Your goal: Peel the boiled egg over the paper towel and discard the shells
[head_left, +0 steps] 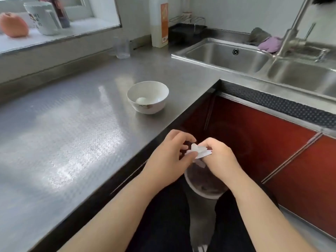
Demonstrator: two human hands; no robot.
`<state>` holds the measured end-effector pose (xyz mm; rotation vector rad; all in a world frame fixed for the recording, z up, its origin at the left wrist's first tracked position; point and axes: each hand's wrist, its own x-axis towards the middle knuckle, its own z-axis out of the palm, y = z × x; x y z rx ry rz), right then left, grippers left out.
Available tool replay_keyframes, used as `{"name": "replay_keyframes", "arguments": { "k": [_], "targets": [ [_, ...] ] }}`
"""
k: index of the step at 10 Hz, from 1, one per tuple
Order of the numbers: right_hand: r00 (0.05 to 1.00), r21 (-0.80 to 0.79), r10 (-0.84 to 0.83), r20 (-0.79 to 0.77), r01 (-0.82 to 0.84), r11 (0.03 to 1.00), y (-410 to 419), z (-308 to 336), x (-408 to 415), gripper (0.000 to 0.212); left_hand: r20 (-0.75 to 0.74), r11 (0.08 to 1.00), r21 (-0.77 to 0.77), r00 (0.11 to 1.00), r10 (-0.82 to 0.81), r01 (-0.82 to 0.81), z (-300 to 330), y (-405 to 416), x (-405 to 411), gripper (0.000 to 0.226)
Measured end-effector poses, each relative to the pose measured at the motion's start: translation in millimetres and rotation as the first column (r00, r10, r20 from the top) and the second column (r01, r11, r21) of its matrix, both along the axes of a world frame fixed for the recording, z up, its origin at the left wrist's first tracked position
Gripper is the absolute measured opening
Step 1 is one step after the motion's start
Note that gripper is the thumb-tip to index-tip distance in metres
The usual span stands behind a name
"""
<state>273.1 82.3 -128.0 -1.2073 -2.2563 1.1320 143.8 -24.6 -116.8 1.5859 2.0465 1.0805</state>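
No writing reads clearly: the orange label on the tall bottle (160, 22) at twelve o'clock and the print on the white mug (42, 18) at ten o'clock are blurred. Your left hand (170, 157) and right hand (221, 158) meet off the worktop (72, 124) edge, fingers curled, both pinching the folded paper towel (254, 152) above a bin (204, 182). The peeled egg (141, 100) lies in the white bowl (148, 97) at eleven o'clock of your hands.

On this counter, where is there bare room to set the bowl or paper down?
Bare steel lies left and in front of the white bowl, out to the counter edge, and between the bowl and the glass. It is crowded near the sink corner: bottle, black tray.
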Motion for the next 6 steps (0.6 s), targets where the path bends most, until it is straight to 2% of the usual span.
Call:
{"name": "replay_keyframes", "arguments": {
  "k": [1, 2, 3, 4, 5, 6],
  "targets": [
    [0.974, -0.018, -0.173, 0.145, 0.177, 0.984, 59.2, -54.8, 19.5, 0.005, 0.059, 0.999, -0.025, 0.998, 0.025, -0.024, -25.9, 29.6, 10.5, 0.021],
    [0.926, -0.028, -0.197, 0.321, 0.218, 0.976, 106.2, -107.0, 25.9, 0.008, 0.091, 0.989, -0.138, 0.993, 0.070, -0.057, -59.1, 47.0, 11.5, 0.011],
    [0.867, -0.021, -0.168, 0.468, 0.201, 0.979, 136.9, -155.3, 23.7, 0.020, 0.144, 0.969, -0.226, 0.981, 0.133, -0.098, -87.9, 50.9, 12.7, 0.012],
    [0.893, -0.094, -0.104, 0.437, 0.160, 0.983, 159.0, -194.0, 17.9, 0.028, 0.165, 0.951, -0.284, 0.971, 0.176, -0.124, -104.6, 54.7, 11.9, 0.012],
    [0.872, -0.201, 0.009, 0.489, 0.102, 0.974, 185.8, -248.9, 18.5, 0.037, 0.163, 0.939, -0.315, 0.967, 0.194, -0.136, -114.7, 64.1, 5.7, 0.011],
    [0.834, -0.253, 0.054, 0.549, 0.104, 0.962, 193.5, -292.7, 27.2, 0.047, 0.172, 0.930, -0.332, 0.959, 0.225, -0.159, -119.6, 77.7, 1.8, 0.011]
  ]
}}
